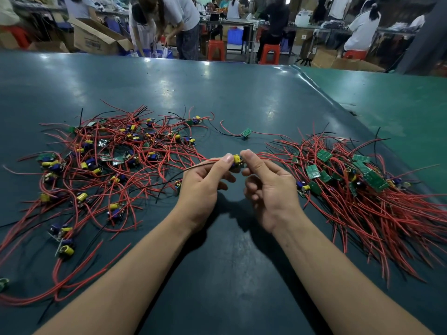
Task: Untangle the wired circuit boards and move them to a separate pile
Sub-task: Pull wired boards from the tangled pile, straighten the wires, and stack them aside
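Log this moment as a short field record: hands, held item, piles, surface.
left hand: pinches the held board from the left
right hand: pinches the same board from the right
held board: small circuit board with yellow capacitor, lifted above the table, red wires trailing both ways
tangled pile: left, boards and wires crossed
sorted pile: right, wires running roughly parallel
stray board: lies alone between piles
table: dark green mat

Beyond the fingers, a dark teal table (217, 88) reflects overhead light; past it stand red stools (216, 50), cardboard boxes (96, 37) and workbenches (232, 21).
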A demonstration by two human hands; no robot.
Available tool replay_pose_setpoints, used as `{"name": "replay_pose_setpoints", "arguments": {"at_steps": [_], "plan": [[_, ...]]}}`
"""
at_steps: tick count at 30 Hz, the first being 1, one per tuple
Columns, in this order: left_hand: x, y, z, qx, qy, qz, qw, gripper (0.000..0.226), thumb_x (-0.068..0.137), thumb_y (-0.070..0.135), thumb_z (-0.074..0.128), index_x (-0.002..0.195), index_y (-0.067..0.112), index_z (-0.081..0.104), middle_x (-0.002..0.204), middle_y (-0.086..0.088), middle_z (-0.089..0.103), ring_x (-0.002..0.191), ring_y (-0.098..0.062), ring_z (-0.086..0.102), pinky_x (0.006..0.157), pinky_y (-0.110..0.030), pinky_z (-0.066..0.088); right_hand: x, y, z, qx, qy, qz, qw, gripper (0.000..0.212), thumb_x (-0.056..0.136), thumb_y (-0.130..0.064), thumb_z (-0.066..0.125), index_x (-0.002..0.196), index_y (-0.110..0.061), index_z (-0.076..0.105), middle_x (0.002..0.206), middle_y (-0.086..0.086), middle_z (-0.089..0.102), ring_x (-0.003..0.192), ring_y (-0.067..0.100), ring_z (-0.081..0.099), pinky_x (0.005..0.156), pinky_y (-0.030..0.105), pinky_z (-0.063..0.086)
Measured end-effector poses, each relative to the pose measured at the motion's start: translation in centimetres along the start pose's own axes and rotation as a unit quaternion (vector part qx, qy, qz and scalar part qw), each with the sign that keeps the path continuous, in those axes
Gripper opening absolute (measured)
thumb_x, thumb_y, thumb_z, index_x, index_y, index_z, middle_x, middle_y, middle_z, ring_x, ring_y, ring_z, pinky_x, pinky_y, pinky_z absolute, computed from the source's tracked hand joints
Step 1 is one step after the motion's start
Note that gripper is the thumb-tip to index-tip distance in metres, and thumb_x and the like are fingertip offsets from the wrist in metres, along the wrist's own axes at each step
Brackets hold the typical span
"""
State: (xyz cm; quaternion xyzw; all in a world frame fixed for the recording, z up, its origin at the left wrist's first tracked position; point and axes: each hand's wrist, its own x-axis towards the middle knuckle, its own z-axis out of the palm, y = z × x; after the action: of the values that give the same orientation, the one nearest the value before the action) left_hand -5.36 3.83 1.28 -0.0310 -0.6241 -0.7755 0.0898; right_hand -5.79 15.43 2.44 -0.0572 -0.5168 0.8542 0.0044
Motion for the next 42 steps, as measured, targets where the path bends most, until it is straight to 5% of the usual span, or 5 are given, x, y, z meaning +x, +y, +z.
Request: {"name": "replay_pose_setpoints", "arguments": {"at_steps": [23,30,34,37,42], "plan": [[-0.5,-0.1,-0.7,0.160,0.027,0.170,0.972,0.027,0.091,0.029,0.057,0.067,0.021,0.066,0.063,0.007,0.053,0.063,-0.010,0.052,0.066,-0.025,0.040,2.9,-1.2,-2.5,0.085,0.176,-0.056,0.979,0.035,0.097,-0.021,0.059,0.066,-0.006,0.063,0.045,-0.006,0.049,0.033,0.004,0.031,0.035,0.015,0.023],[0.3,0.1,-1.2,-0.041,0.137,0.090,0.986,0.026,0.094,0.028,0.056,0.074,0.019,0.070,0.070,-0.003,0.066,0.052,-0.011,0.047,0.050,-0.021,0.038,3.2,-2.1,-3.5,0.133,0.171,-0.045,0.975,0.044,0.105,-0.032,0.039,0.082,-0.006,0.066,0.057,-0.001,0.049,0.034,0.005,0.034,0.035,0.016,0.025],[0.5,-0.1,-1.0,-0.118,0.093,0.038,0.988,0.031,0.092,0.031,0.059,0.066,0.019,0.074,0.059,0.000,0.062,0.048,-0.010,0.045,0.043,-0.019,0.032,1.7,-0.5,-1.8,-0.092,-0.012,-0.037,0.995,0.008,0.094,-0.013,0.062,0.099,-0.013,0.067,0.070,0.003,0.059,0.038,0.006,0.043,0.037,0.014,0.031],[0.3,-0.2,-0.9,-0.094,0.039,0.044,0.994,0.038,0.088,0.036,0.060,0.055,0.017,0.066,0.049,0.000,0.051,0.040,-0.012,0.038,0.041,-0.020,0.029,0.7,0.7,-1.0,-0.150,-0.182,-0.031,0.971,0.039,0.085,-0.010,0.070,0.120,-0.023,0.062,0.080,0.000,0.062,0.046,0.009,0.051,0.038,0.017,0.037],[-0.2,0.1,-0.8,-0.017,0.011,0.052,0.998,0.050,0.084,0.043,0.066,0.049,0.008,0.061,0.040,-0.002,0.045,0.033,-0.013,0.034,0.039,-0.019,0.029,-0.4,0.7,-1.0,-0.185,-0.189,-0.130,0.956,0.028,0.085,-0.006,0.070,0.099,-0.030,0.073,0.073,-0.005,0.066,0.045,0.009,0.050,0.042,0.018,0.041]]}}
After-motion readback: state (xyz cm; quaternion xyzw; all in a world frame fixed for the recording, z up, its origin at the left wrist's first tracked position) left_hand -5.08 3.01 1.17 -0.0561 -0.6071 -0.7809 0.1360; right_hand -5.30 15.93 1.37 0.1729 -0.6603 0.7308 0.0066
